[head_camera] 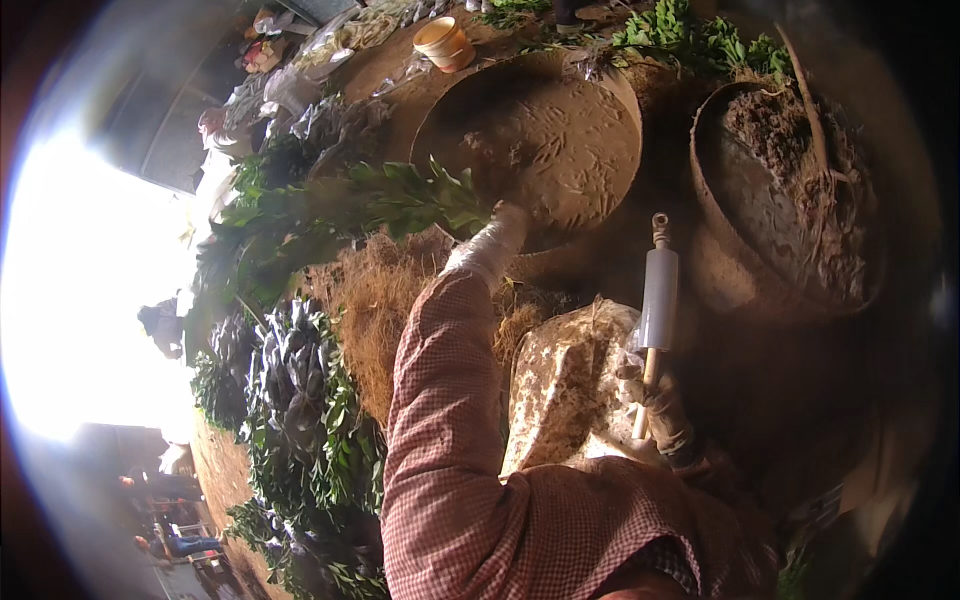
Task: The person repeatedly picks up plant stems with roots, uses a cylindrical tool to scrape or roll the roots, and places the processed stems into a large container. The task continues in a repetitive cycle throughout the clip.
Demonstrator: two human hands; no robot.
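My left hand (510,219), in a muddy, plastic-wrapped cover, reaches over the near rim of a round tub (628,97) of brown mud slurry. It is closed around the lower stems of leafy green plants (409,196), whose tops extend left, blurred. Their roots cannot be made out against the slurry (577,157). My right hand (664,412), in a dirty glove, grips the lower part of a pale stick carrying a whitish cylinder (660,296), seemingly a roll of plastic film, with a ring at its far end. Below it lies a mud-stained white sheet (566,375) across my lap.
Brown bare roots (382,315) and plastic-wrapped leafy bundles (292,375) lie at left. A second tub (716,195) at right holds wet mud and a stick (810,105). An orange-tan bucket (444,43) and green plants (667,30) stand beyond. People (184,546) are far left.
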